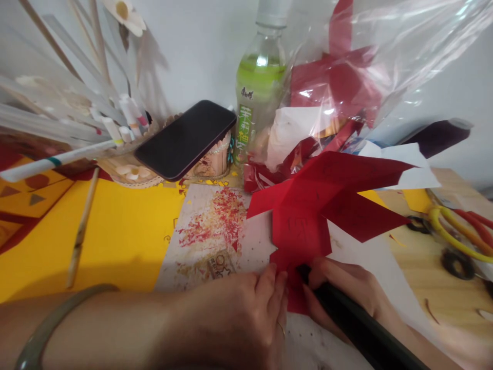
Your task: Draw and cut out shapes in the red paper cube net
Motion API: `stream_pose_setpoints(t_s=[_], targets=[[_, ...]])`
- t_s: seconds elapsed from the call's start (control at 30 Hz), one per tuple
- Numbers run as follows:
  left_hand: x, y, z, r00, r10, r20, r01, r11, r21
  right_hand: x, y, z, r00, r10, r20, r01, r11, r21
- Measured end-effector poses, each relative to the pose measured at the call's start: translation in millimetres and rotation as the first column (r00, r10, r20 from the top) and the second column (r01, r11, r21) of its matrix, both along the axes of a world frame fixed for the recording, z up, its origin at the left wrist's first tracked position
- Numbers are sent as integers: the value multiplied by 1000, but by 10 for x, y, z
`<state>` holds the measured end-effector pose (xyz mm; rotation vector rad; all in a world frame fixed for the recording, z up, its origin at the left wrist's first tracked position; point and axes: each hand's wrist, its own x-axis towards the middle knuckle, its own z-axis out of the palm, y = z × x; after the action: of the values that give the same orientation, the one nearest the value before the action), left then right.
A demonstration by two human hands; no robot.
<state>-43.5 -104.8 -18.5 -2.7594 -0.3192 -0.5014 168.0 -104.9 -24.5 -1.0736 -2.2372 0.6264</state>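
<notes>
A folded red paper cutout [300, 226] with several pointed flaps stands partly raised from the white work sheet, faint pencil lines on its faces. Fingers held together, my left hand [246, 313] presses the lower part of this paper down against the sheet. My right hand [346, 288] is closed around a thick black pen-shaped tool [354, 324]. Its dark tip meets the red paper just right of my left fingertips. Whether that tip is a blade or a nib cannot be made out. A small stamped tag [221, 264] lies beyond my left hand.
Red and yellow crumbs lie on the white sheet [254, 241]. Left are yellow paper [115, 221] and a thin stick [82, 231]. Behind stand a phone [188, 136], a green drink bottle [260, 87] and a clear plastic bag [393, 67]. Scissors [458, 231] lie at right.
</notes>
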Motion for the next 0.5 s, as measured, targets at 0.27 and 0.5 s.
stream_pose_setpoints(t_s=[0.27, 0.5], targets=[[5, 13, 16, 1000, 7, 10, -8, 1000, 16, -24, -9, -18, 999, -29, -17, 29, 1000, 9], [0, -3, 7, 1000, 2, -4, -2, 1000, 11, -21, -26, -8, 1000, -16, 1, 16, 1000, 4]])
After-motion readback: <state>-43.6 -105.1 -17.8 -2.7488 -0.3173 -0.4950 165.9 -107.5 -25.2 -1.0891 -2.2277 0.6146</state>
